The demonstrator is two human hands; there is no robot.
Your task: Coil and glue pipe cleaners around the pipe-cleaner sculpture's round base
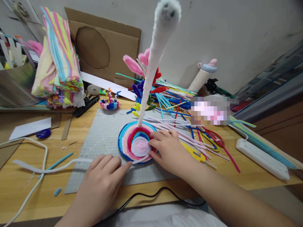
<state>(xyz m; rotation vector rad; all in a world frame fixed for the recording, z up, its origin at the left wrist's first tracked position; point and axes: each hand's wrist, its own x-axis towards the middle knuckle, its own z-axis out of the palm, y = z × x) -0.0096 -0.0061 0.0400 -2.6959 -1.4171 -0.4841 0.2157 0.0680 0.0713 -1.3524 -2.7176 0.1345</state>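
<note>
A round coiled piece (123, 142) in blue, pink, red and white lies on the grey cutting mat (87, 170). From its back part a white fuzzy stem (151, 69) rises upright. My left hand (106, 176) is closed on a pale strip (71, 162), which trails off to the left and runs on to the coil's front edge. The fingers of my right hand (165, 148) are pressed together at the coil's right side, around where the strip meets it. The thumb and fingertips touch the coil.
Bundled pastel strips (62, 53) and cardboard (118, 44) stand at the back left. Loose strips (163, 121), scissors (214, 137) and a power strip (262, 157) lie to the right. A white cord (44, 154) crosses the left; a black cable (151, 194) runs along the front.
</note>
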